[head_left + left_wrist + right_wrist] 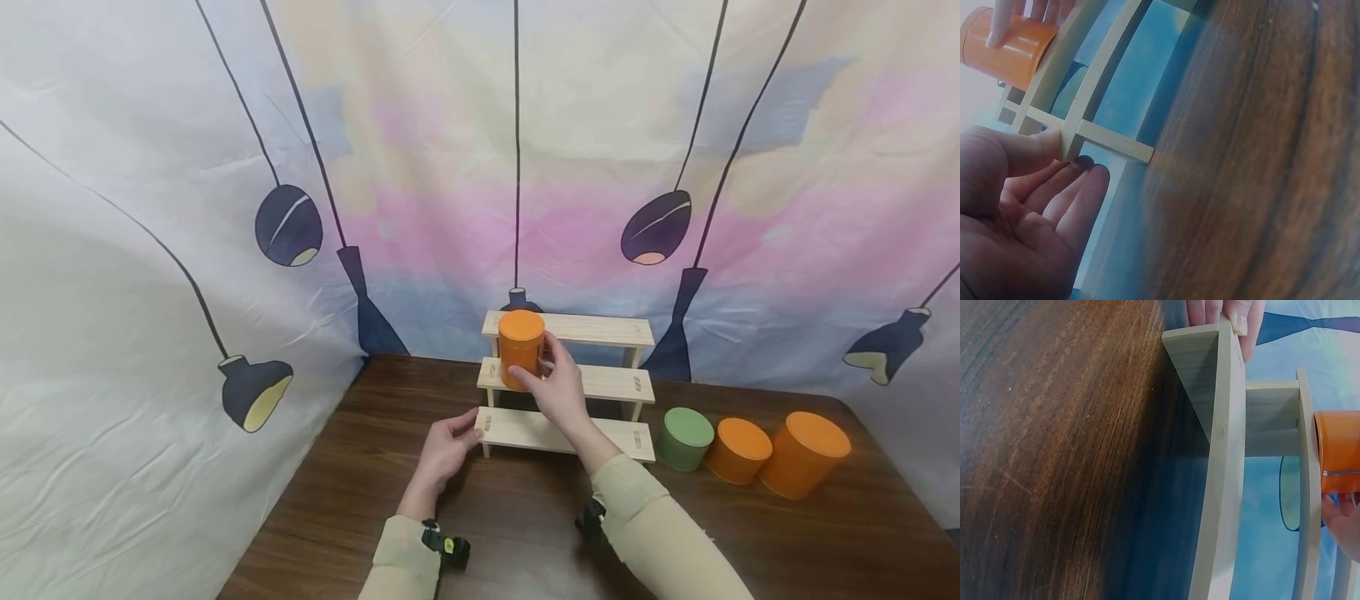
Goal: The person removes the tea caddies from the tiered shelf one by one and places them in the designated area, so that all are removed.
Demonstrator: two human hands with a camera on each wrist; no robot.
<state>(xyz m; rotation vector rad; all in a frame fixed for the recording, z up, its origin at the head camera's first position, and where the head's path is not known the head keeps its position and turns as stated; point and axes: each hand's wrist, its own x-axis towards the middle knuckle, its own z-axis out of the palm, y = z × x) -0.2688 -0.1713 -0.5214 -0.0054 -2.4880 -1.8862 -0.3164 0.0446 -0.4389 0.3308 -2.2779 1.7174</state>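
A three-step wooden display stand (525,429) stands on the table near the back cloth. My right hand (562,393) grips a tall orange lidded canister (521,335) from its right side, at the left end of the middle step. In the right wrist view, the canister's base (1325,453) meets that step, upright. My left hand (444,452) holds the left end of the lowest step; in the left wrist view the thumb (1032,150) lies on its upper face and the fingers (1088,200) are below its edge.
Right of the stand, a green canister (686,437), a short orange canister (739,450) and a larger orange canister (806,454) stand in a row on the dark wooden table (525,533). A cloth (585,167) printed with hanging lamps rises behind the table and along its left side.
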